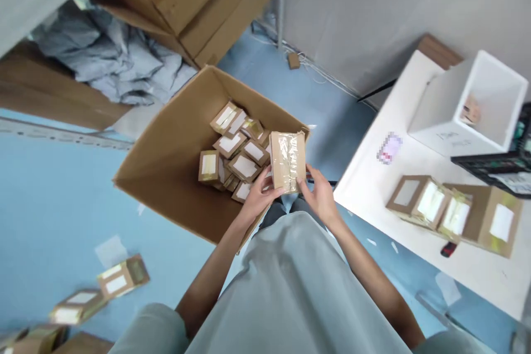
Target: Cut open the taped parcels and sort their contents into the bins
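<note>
Just one small taped box (288, 161) held between two hands: grasped by the left hand (261, 196) along the near left edge, and by the right hand (319, 193) on the right side, with the thumb on the near right corner. Located above the near edge of a large open carton (161, 168), close to its right corner; impossible to tell from above whether touching it.

Could slip, perhaps, because of the glossy, wrinkled tape (292, 149) across the top and a hold mainly toward the near end. Could catch on the carton's edge if lowered too close, or tip outward to the floor (170, 260). If dropped, likely to strike the small labelled boxes (244, 150) heaped loosely inside, to dent a corner, or to lodge askew among tilted neighbours.

Also worth minding: more boxes (454, 213) on the white table (373, 188) to the right, at risk from a swinging elbow in a wide turn. To the left, on the floor, scattered boxes (118, 282) and a loose sheet of paper (112, 250), easy to trip or slip on if stepping back without looking.
</note>
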